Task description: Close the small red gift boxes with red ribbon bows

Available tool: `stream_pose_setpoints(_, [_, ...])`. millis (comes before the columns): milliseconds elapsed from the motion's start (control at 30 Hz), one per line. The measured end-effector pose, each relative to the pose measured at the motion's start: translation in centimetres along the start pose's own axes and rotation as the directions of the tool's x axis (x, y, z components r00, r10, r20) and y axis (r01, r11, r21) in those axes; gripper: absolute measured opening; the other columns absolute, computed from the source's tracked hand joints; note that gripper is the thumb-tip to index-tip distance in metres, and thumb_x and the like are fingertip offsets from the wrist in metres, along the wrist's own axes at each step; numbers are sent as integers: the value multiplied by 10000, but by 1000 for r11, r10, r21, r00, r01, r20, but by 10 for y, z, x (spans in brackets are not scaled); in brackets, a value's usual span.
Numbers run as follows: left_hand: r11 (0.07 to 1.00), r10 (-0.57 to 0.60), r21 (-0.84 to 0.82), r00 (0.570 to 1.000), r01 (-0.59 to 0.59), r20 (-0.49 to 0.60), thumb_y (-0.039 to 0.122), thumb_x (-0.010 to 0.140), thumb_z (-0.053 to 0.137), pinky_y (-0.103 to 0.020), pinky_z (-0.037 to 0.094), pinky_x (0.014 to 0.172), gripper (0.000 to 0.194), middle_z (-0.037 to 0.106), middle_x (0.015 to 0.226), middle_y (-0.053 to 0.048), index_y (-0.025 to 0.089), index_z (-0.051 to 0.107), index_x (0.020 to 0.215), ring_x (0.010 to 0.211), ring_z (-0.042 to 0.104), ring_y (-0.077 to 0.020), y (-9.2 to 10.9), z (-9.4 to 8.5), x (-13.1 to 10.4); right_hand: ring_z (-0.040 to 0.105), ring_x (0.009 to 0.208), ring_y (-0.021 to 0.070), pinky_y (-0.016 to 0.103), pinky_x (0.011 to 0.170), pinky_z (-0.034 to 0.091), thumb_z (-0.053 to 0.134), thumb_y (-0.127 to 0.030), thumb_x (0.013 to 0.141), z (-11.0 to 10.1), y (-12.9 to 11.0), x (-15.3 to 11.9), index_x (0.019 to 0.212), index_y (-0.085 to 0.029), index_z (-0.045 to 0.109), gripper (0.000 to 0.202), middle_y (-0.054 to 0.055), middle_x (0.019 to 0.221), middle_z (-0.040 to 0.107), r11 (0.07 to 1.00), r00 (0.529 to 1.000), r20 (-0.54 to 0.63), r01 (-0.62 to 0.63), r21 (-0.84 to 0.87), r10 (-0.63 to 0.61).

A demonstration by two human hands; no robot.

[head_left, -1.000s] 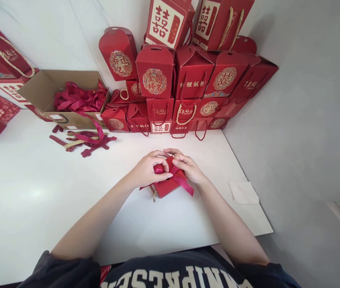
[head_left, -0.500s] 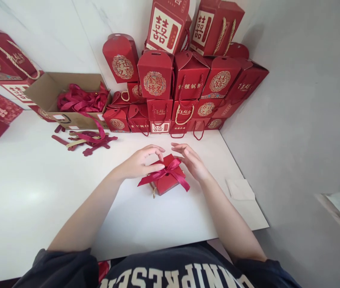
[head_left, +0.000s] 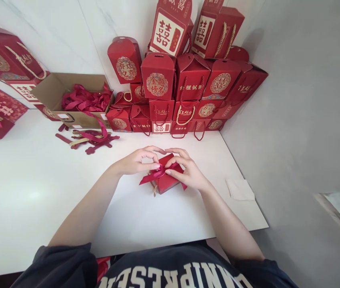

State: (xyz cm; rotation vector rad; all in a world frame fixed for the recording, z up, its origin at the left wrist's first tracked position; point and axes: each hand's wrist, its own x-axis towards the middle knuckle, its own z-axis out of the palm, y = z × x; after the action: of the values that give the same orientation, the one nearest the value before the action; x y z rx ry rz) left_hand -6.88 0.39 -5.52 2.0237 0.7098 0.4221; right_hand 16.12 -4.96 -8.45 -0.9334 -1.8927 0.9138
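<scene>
On the white table in front of me lies a small red gift box (head_left: 167, 185), with a gold rope handle (head_left: 153, 188) hanging at its left side. A magenta satin ribbon (head_left: 150, 177) is tied in a bow on its top. My left hand (head_left: 144, 160) pinches the bow's left loop between thumb and forefinger. My right hand (head_left: 186, 170) pinches the bow just right of the knot, thumb and fingers together. The fingers cover most of the right loop, while one ribbon tail shows below that hand.
Stacked red gift boxes (head_left: 161, 110) stand against the wall. Left of them, a cardboard box (head_left: 83, 119) holds more magenta ribbon. Dark red straps (head_left: 98, 142) lie in a pile before it. A folded white cloth (head_left: 240, 189) is near the table's right edge, beside a grey wall (head_left: 296, 120).
My right hand has moved left and down from beside the box onto the bow and closed on it. My left hand has closed its thumb and finger on the left loop.
</scene>
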Motion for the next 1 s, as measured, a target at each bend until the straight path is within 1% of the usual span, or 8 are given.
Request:
stream_pose_setpoints(200, [994,-33,-104,994,22,-102,368,846,618,-392,309,1113,287,540,1305,-82,160,583,652,1254,485,-242,-9,13,7,419,1316,225,427,1108,335,681,-271,828,2,5,1,842,-238,676,36,54,1350,520,999,999,19,-45,-30,45])
stream_pose_setpoints(300, [949,-74,-314,988,30,-132,352,830,628,-402,300,1111,317,530,1329,-84,151,537,602,1274,472,-266,-23,22,12,377,1360,227,436,1125,317,681,-270,822,4,5,2,840,-227,677,47,61,1384,502,997,998,3,-58,-48,58])
stream_pose_setpoints(433, [736,-147,-677,981,22,-127,314,779,654,-410,353,1062,328,529,1358,-76,144,495,547,1301,447,-304,-42,39,17,342,1393,226,437,1141,300,681,-263,813,7,8,3,833,-216,676,51,77,1423,479,996,998,-13,-55,-70,54])
stream_pose_setpoints(567, [548,-174,-836,975,-19,-136,278,751,660,-404,380,1035,303,541,1353,-68,141,498,533,1245,497,-300,-49,51,19,333,1402,233,439,1145,290,688,-265,803,9,8,4,814,-211,671,57,82,1462,440,996,998,-20,-52,-71,51])
stream_pose_setpoints(700, [555,-147,-829,974,-63,-172,288,739,682,-413,372,1053,297,561,1321,-88,136,534,530,1243,498,-315,-47,50,17,367,1382,220,407,1120,315,668,-310,828,0,5,1,956,-230,647,152,74,1462,428,994,995,35,-92,54,90])
stream_pose_setpoints(800, [592,-90,-801,981,-87,-173,372,778,664,-433,384,1048,323,542,1321,-113,130,599,574,1218,521,-337,-44,45,15,510,1238,206,360,1018,400,597,-399,881,-21,8,-3,1044,-225,603,239,84,1336,534,978,988,-32,-146,150,152])
stream_pose_setpoints(900, [613,-60,-784,983,-100,-172,356,793,666,-445,398,1037,310,529,1311,-120,127,624,589,1193,541,-342,-43,42,13,605,738,145,268,720,465,552,-503,889,-48,16,-11,840,-172,655,350,30,774,647,944,945,-18,-326,59,328])
stream_pose_setpoints(1000, [620,-55,-777,982,-108,-181,332,820,642,-448,410,1027,310,524,1296,-118,128,644,588,1179,552,-336,-43,43,12,433,400,85,231,455,353,512,-583,880,-65,20,-19,775,-136,717,503,-21,451,524,834,760,389,-550,-40,520])
